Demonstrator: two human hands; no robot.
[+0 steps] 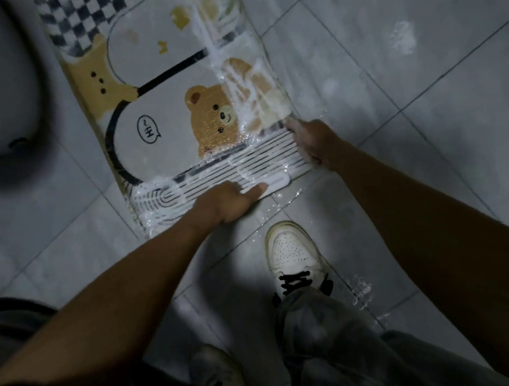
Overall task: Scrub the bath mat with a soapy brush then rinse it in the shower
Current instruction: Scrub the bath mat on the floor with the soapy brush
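Mat [164, 101] lay flat on the tiled floor [427, 92], running diagonally from near centre toward the upper left. Print: brown bear [212, 118], checkered patch at the far end, striped band at the near end. Suds [237, 84] streaked the right side of the mat and the striped band; surface looked wet and glossy there. A separate patch of foam [404, 37] sat on the floor well apart to the upper right.

Left hand [232, 200] gripped the white brush [272, 184], fingers curled round it, thumb laid along its top. Brush rested on the striped band at the mat's near edge.

Right hand [311, 140] clasped the mat's right edge just beyond the near corner, fingers curled over it; fingertips hidden, so could not tell how far they reached under.

Water pooled on the floor beside the near corner. White shoe [294, 253] with black laces stood on the floor just below the brush. Dark, blurred shape at far left, unidentified.
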